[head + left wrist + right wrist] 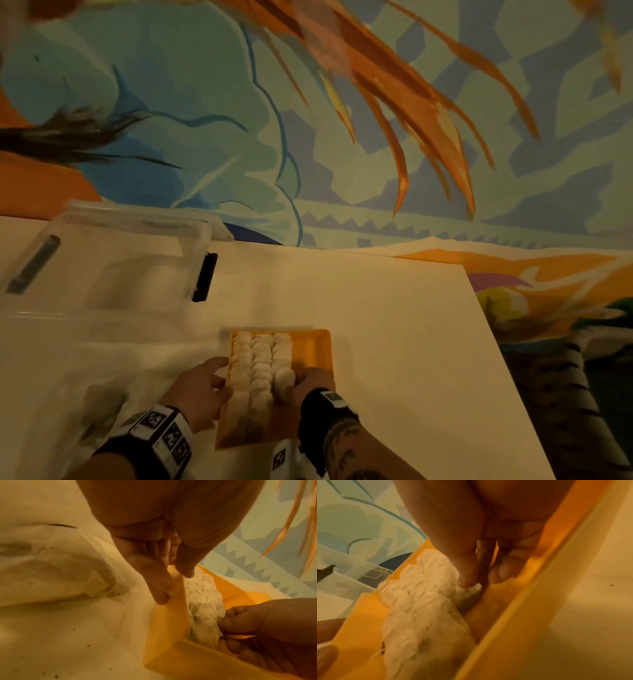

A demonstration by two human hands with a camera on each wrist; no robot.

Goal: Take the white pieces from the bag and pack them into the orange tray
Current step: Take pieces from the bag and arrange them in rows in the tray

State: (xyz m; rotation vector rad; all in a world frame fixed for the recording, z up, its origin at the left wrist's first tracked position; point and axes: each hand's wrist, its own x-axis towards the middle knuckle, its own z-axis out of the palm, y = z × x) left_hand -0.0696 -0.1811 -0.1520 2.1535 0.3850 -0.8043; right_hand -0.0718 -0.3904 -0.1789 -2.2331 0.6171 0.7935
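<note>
**White pieces held in the orange tray by both hands**

White pieces [261, 368] are seen packed in three rows in the left part of the orange tray [317, 349], which lies at the lower centre of the head view on a white table [394, 325]. At the upper left of that view a clear plastic box [113, 260] is seen, blurred, and below it, at the lower left, a crumpled clear bag [56, 574] lies just beside the tray. The tray's left wall is pinched by the left hand [202, 390], the thumb inside against the pieces and the fingers [154, 577] outside. To the right, the right hand [313, 382] is lowered into the tray; one white piece at the near end of the right-hand row is pinched between its thumb and curled fingers [503, 569]. The right strip of the tray is seen bare. A painted wall [342, 120] fills the upper frame.
</note>
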